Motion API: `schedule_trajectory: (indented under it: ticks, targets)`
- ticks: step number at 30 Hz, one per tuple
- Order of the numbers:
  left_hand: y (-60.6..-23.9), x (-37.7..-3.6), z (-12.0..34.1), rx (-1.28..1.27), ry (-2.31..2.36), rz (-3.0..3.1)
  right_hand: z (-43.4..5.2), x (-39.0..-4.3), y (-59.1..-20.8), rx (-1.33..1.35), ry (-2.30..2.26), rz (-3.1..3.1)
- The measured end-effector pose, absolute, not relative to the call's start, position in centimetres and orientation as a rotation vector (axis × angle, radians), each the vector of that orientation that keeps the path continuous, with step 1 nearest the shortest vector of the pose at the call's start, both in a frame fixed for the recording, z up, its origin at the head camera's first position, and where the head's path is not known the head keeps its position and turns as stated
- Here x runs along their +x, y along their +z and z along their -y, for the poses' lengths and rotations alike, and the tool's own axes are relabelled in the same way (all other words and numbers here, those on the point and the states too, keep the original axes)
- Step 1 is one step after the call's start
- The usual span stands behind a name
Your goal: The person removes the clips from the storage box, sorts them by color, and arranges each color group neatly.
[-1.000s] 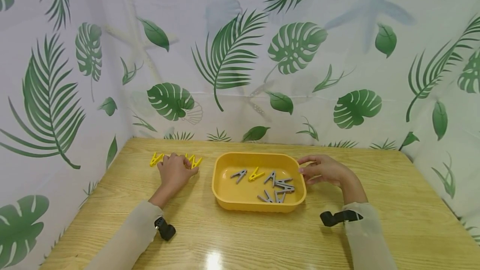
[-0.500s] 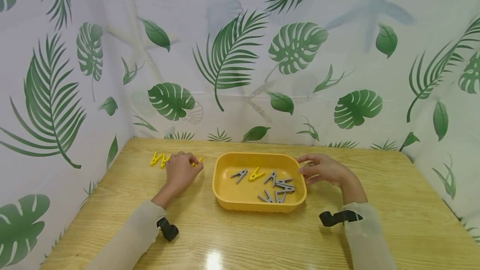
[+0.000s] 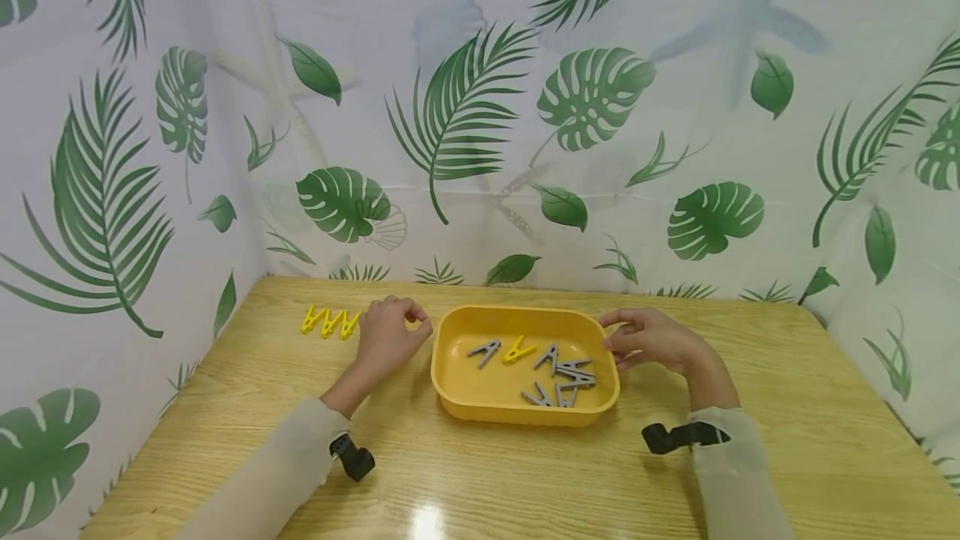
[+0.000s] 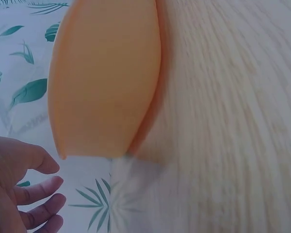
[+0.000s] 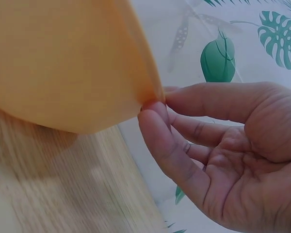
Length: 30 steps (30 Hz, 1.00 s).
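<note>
1. Leaf-printed cloth hangs behind and beside a wooden table [image 3: 525, 473]; a yellow tray [image 3: 525, 411] sits near its middle, long axis running left to right.
2. Left hand [image 3: 390, 338] lies on the table just left of the tray, forearm angled in from the lower left, fingers curled; a scrap of yellow shows by the fingertips, perhaps a clip, but the head view is too small to tell whether it grasps anything; in the left wrist view its fingers [image 4: 39, 191] hang loosely bent and nothing shows in them.
3. Right hand [image 3: 651, 338] is at the tray's right end; thumb and forefinger [image 5: 160, 141] pinch the rim at its corner.
4. Inside the tray lie several grey clips [image 3: 566, 373], splayed in different directions, and one yellow clip [image 3: 517, 350] pointing up and to the right.
5. Three yellow clips [image 3: 328, 322] lie in a row on the table's far left, each with its open end toward the back cloth.
6. Compared with a second ago, the left hand has moved right, off the row of clips and up to the tray; the tray has shifted slightly right; the right hand keeps its grip.
</note>
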<state>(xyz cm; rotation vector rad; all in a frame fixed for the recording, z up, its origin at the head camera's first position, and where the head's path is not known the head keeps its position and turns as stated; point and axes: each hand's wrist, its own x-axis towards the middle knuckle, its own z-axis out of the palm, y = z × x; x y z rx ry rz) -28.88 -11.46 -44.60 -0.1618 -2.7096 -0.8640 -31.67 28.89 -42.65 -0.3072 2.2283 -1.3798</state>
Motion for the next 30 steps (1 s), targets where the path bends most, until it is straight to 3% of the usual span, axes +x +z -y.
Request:
schedule_trajectory:
  ticks: [12, 30]
  targets:
    - [-43.7, -29.1, 7.9, -0.317, -0.940, 2.669, -29.0, -31.7, -42.8, -0.285, -1.385, -2.220]
    - [-45.0, -29.2, 3.8, -0.663, -0.743, 2.796, -29.0, -31.9, -42.9, -0.286, -1.410, -2.197]
